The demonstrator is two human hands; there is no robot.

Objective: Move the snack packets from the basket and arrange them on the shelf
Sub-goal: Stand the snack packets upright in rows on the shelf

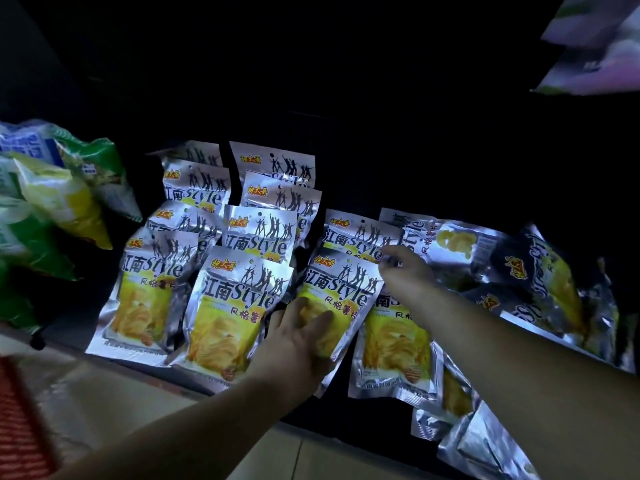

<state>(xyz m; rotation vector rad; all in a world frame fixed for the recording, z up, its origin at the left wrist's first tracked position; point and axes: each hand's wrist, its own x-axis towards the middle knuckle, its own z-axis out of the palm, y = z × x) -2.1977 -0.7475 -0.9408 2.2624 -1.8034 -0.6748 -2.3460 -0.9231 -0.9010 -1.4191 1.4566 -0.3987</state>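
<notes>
Several silver-and-yellow snack packets stand in rows on a dark shelf point(69, 327). My left hand point(294, 337) grips the lower edge of the front packet point(339, 289) in the third row, thumb across its yellow face. My right hand point(405, 268) pinches the same packet's upper right corner. Another packet point(394, 348) lies under it to the right. Two tidy rows, fronted by a packet point(145, 299) and a packet point(228, 313), stand to the left. The basket is out of view.
A loose heap of the same packets point(540, 278) lies on the shelf to the right, some spilling over the front edge point(485, 445). Green and yellow bags point(52, 202) crowd the left. Purple packets point(602, 53) hang at the top right. A red object point(20, 427) sits at the lower left.
</notes>
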